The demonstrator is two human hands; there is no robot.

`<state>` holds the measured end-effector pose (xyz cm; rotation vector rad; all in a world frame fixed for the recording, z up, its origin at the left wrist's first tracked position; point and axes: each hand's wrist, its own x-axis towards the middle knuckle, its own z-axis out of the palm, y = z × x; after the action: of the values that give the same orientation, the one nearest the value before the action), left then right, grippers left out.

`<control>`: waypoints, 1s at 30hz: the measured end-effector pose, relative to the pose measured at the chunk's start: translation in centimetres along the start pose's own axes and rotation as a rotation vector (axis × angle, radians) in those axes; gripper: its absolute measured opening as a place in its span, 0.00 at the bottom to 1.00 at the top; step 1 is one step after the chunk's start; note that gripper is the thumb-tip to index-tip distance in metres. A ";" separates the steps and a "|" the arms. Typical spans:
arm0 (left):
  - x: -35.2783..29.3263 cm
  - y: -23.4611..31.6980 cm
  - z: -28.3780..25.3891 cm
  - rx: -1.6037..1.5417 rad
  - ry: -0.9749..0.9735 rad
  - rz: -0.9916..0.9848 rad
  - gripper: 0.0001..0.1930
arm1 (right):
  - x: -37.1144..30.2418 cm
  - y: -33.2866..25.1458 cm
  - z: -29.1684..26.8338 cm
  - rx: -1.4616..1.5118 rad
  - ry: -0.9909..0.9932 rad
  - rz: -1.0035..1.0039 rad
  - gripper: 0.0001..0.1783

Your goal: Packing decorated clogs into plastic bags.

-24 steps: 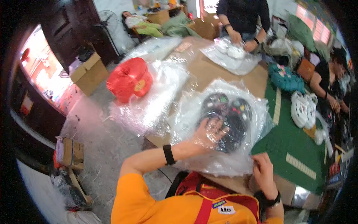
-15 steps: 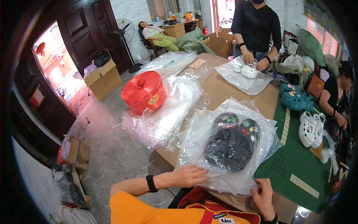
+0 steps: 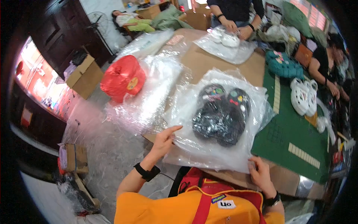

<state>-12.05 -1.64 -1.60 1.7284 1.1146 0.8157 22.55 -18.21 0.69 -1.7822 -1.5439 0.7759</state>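
A pair of black clogs (image 3: 220, 119) with colourful charms lies in a clear plastic bag (image 3: 182, 149) on the table in front of me. More bags appear to lie flat beneath it. At the bag's left edge is my left hand (image 3: 163, 143), its index finger stretched out over the plastic and the other fingers loosely bent, holding nothing I can see. My right hand (image 3: 261, 174) pinches the near right corner of the plastic between thumb and fingers.
Left of the bag, a red roll of plastic twine (image 3: 123, 78) sits on stacked clear bags (image 3: 158, 87). A green mat (image 3: 274, 140) on the right carries white clogs (image 3: 304, 97) and teal clogs (image 3: 284, 65). Across the table a person handles bagged white clogs (image 3: 225, 38); another sits at right.
My left hand has moved left and up along the bag's edge, its index finger now extended. My right hand stays at the near right corner. The head view has shifted.
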 end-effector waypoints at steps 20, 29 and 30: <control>1.5 -1.1 1.4 -0.156 -0.326 -0.420 0.11 | 1.6 2.3 4.0 0.954 -0.475 0.575 0.21; 2.2 -0.7 -0.3 -0.384 -0.262 -0.381 0.16 | 2.1 1.6 2.0 1.033 -0.460 0.432 0.26; 2.2 -0.7 -0.4 -0.293 -0.307 -0.372 0.20 | 2.2 2.2 2.0 1.032 -0.454 0.430 0.26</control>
<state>-11.80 0.71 -1.94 1.2976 1.0075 0.4384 22.64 -16.02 -2.31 -1.1533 -0.6869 1.8617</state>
